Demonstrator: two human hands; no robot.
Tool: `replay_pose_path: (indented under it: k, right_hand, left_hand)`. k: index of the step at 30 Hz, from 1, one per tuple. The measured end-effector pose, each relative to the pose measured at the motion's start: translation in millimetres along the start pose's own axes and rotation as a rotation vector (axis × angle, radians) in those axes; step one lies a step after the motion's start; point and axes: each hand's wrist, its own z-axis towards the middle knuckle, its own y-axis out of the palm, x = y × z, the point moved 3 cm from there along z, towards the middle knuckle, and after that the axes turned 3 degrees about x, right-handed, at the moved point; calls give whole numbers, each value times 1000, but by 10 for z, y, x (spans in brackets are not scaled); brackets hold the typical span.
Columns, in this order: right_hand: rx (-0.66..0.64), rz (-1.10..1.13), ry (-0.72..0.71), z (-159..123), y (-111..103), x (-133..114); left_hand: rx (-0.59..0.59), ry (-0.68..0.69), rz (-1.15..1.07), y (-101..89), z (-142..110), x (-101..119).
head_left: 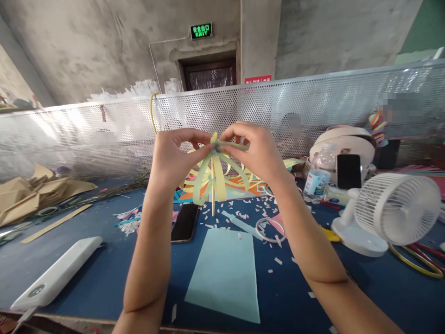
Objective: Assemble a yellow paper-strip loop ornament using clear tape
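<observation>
Both hands are raised above the blue table (104, 273), pinching the top of a paper craft (217, 174) made of looped yellow and green strips on a thin wooden stick. My left hand (175, 155) grips the hub of the strips from the left with closed fingers. My right hand (253, 150) pinches the same hub and a green strip from the right. The stick hangs down between the loops. A light blue paper sheet (225, 273) lies flat on the table below the hands.
A white power bank (57, 273) lies near left; a black phone (185, 222) under the craft. A white desk fan (392, 213), water bottle (320, 174), tape ring (270, 229), paper scraps and brown cardboard (38, 192) surround. A perforated metal screen (313, 106) backs the table.
</observation>
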Motion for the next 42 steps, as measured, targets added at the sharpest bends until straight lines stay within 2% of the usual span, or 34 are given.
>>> replay_pose_path:
  k: [7,14,24,28,35,38,42]
  right_hand:
    - [36,-76,-38,-2,-23,-48]
    - [10,51,8,-2,-30,-17]
    - [7,67,-7,-7,-29,-23]
    - [-15,80,-8,-3,-29,-21]
    - [-22,89,-48,-1,-47,-17]
    - [-26,66,-60,-2,-43,-1]
    - [-35,32,-74,-1,-13,49]
  left_hand:
    - [-58,-26,-142,6,32,-86]
    - [-142,-84,-242,47,37,-220]
    - [-147,-63,-290,41,29,-209]
    - [-130,-66,-246,22,21,-154]
    - [-185,54,-230,-31,19,-3]
    - [-134,63,-135,-49,-3,74]
    - [-36,102,101,-65,-23,157]
